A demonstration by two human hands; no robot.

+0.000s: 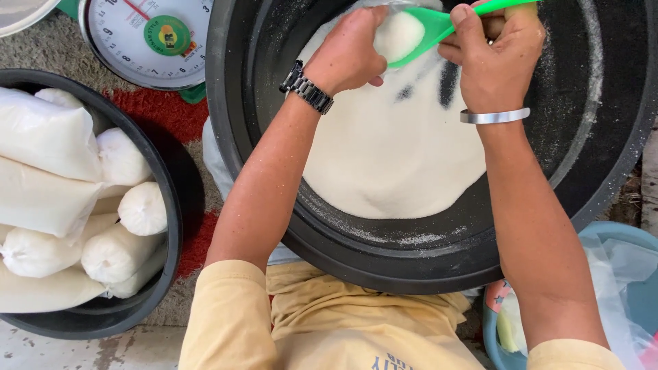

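Left hand: fingers curled, pinching the mouth of a clear bag part-filled with white grains.
Right hand: fist closed round the handle of a green scoop; scoop tip sits in the bag's mouth.
Grains: heaped in the middle of the big black tub, a dusted bare ring left all round out to the wall.
Tub edge: near rim touches the person's lap; room lies open below both forearms.
Left: smaller black tub crowded with filled bags, just beside.
Far left: dial scale near the big tub's rim.
Right: blue basin, partly cut off.
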